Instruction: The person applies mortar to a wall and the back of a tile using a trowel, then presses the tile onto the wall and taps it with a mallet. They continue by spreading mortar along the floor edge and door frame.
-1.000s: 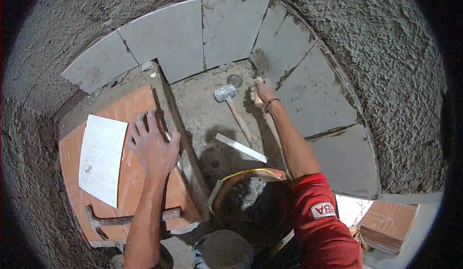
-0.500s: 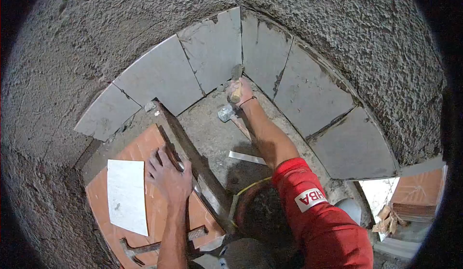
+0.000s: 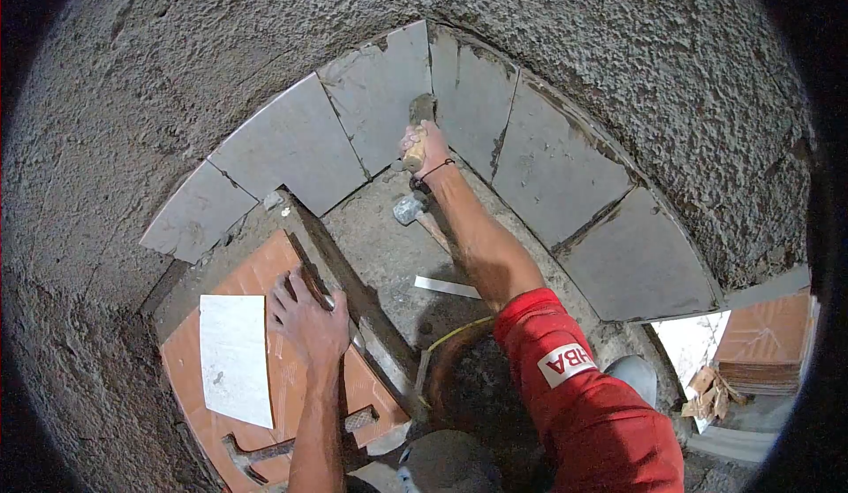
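My right hand [image 3: 430, 147] is closed around the wooden handle of a small trowel [image 3: 422, 107]. Its grey, mortar-smeared blade lies against the wall tile [image 3: 382, 69] just left of the corner. On the low step, my left hand [image 3: 311, 318] rests with fingers spread over the edge of an orange tile [image 3: 353, 378]. A white tile piece [image 3: 234, 360] lies on that orange tile, left of the hand. Below the right wrist, a mallet [image 3: 408, 209] with a metal-coloured head lies on the floor, its handle partly behind my forearm.
Grey tiles [image 3: 565, 157] line both walls beneath rough plaster [image 3: 618, 42]. A claw hammer [image 3: 252, 453] lies on the orange tile. On the floor are a white strip [image 3: 446, 287] and a yellow cord or tape [image 3: 459, 331]. Stacked orange tiles [image 3: 764, 343] stand at right.
The trowel and my right hand have moved up and slightly left, from the corner joint onto the left tile's face. My left hand stays on the orange tile. The view has shifted slightly.
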Available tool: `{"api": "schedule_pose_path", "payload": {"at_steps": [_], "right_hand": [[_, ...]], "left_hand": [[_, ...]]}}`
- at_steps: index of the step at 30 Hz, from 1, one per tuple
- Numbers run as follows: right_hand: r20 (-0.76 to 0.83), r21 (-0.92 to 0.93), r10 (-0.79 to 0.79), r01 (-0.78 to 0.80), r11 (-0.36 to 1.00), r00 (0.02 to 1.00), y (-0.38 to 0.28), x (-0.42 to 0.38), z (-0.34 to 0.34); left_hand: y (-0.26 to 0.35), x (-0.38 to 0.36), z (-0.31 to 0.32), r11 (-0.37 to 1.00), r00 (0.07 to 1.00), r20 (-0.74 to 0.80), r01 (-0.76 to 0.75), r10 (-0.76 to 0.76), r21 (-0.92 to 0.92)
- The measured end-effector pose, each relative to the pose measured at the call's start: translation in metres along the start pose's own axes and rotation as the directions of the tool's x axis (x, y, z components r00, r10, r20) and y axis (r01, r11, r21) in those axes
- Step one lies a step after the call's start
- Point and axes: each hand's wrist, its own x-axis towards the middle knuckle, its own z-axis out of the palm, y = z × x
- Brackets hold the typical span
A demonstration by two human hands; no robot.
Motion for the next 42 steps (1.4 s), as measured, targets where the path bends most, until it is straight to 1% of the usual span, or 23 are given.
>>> {"api": "schedule_pose_path", "payload": {"at_steps": [1, 3, 6, 10, 12, 13, 15, 16, 18, 19, 20, 22, 26, 28, 32, 34, 35, 36, 38, 39, 40, 41, 42], "right_hand": [[0.002, 0.001, -0.001, 0.001, 1.000, 1.000, 0.000, -0.002, 0.005], [0.021, -0.096, -0.066, 0.068, 0.993, 0.998, 0.001, -0.012, 0.025], [0.044, -0.132, -0.040, 0.045, 0.990, 0.998, 0.002, -0.017, 0.053], [0.064, -0.103, -0.058, 0.064, 0.993, 0.996, -0.004, -0.027, 0.091], [0.023, -0.197, -0.109, 0.111, 0.974, 0.994, -0.003, -0.035, 0.107], [0.027, -0.198, -0.107, 0.110, 0.974, 0.994, -0.005, -0.037, 0.117], [0.157, -0.202, -0.089, 0.120, 0.972, 0.984, -0.012, -0.044, 0.137], [0.151, -0.203, -0.090, 0.120, 0.972, 0.984, -0.014, -0.050, 0.143], [0.207, -0.253, -0.079, 0.132, 0.958, 0.975, -0.017, -0.064, 0.169], [0.205, -0.381, -0.136, 0.207, 0.901, 0.969, -0.012, -0.076, 0.181], [0.214, -0.384, -0.137, 0.212, 0.899, 0.967, -0.009, -0.084, 0.185], [0.211, -0.425, -0.016, 0.106, 0.899, 0.977, -0.004, -0.100, 0.186], [0.186, -0.541, -0.006, 0.107, 0.834, 0.983, 0.019, -0.154, 0.138], [0.030, -0.667, -0.225, 0.187, 0.721, 0.974, 0.032, -0.178, 0.122], [-0.007, -0.679, -0.251, 0.180, 0.712, 0.968, 0.031, -0.182, 0.119], [-0.079, -0.788, -0.283, 0.113, 0.605, 0.956, 0.018, -0.160, 0.131], [-0.068, -0.845, -0.356, 0.136, 0.517, 0.932, 0.008, -0.128, 0.116], [-0.062, -0.844, -0.354, 0.140, 0.518, 0.933, 0.003, -0.112, 0.113], [0.053, -0.992, -0.542, 0.109, 0.070, 0.839, -0.011, -0.089, 0.109], [0.054, -0.991, -0.542, 0.110, 0.071, 0.839, -0.022, -0.066, 0.095], [0.105, -0.994, -0.618, 0.061, -0.091, 0.779, -0.035, -0.039, 0.075], [0.169, -0.969, -0.677, -0.004, -0.247, 0.716, -0.038, -0.037, 0.075], [0.169, -0.969, -0.675, -0.006, -0.249, 0.718, -0.041, -0.038, 0.071]], "left_hand": [[0.000, 0.000, 0.000, 1.000, 1.000, -0.001, -0.002, 0.002, 0.001], [-0.001, 0.000, 0.001, 1.000, 1.000, 0.016, 0.006, -0.006, 0.001], [-0.005, -0.001, 0.005, 1.000, 1.000, -0.014, -0.022, 0.023, 0.017], [-0.001, -0.002, 0.002, 1.000, 0.999, -0.027, -0.022, 0.022, -0.007], [-0.003, -0.001, 0.002, 1.000, 0.999, -0.029, -0.026, 0.026, 0.005], [-0.003, -0.001, 0.002, 1.000, 0.999, -0.033, -0.025, 0.025, 0.005], [0.002, -0.001, -0.003, 1.000, 1.000, -0.003, -0.005, 0.005, -0.022], [0.000, -0.003, -0.002, 1.000, 1.000, 0.002, -0.005, 0.006, -0.022], [-0.001, -0.002, 0.003, 1.000, 1.000, -0.023, -0.008, 0.008, 0.000], [-0.001, -0.001, 0.003, 1.000, 1.000, -0.029, -0.011, 0.011, -0.006], [-0.003, -0.001, 0.003, 1.000, 1.000, -0.025, -0.019, 0.019, 0.003], [-0.004, -0.002, 0.001, 1.000, 1.000, -0.020, -0.017, 0.017, 0.000], [-0.007, -0.003, 0.003, 1.000, 1.000, -0.013, -0.010, 0.010, 0.005], [-0.007, -0.004, 0.002, 1.000, 1.000, -0.011, 0.000, 0.000, 0.005], [-0.005, -0.006, -0.002, 0.999, 1.000, 0.010, 0.015, -0.014, -0.040], [-0.004, -0.006, -0.005, 0.999, 1.000, 0.015, 0.013, -0.012, -0.044], [-0.004, -0.006, -0.006, 0.998, 1.000, 0.022, 0.017, -0.016, -0.052], [-0.004, -0.005, -0.007, 0.998, 0.999, 0.029, 0.024, -0.022, -0.060], [-0.003, -0.005, -0.009, 0.998, 0.999, 0.037, 0.027, -0.025, -0.050], [-0.003, -0.004, -0.009, 0.999, 0.998, 0.055, 0.030, -0.028, -0.041], [-0.005, -0.004, -0.006, 0.999, 0.998, 0.057, 0.032, -0.030, -0.041], [-0.006, -0.005, -0.004, 0.999, 0.999, 0.027, 0.023, -0.023, -0.025], [-0.005, -0.004, -0.002, 1.000, 1.000, -0.004, 0.016, -0.016, -0.010]]}}
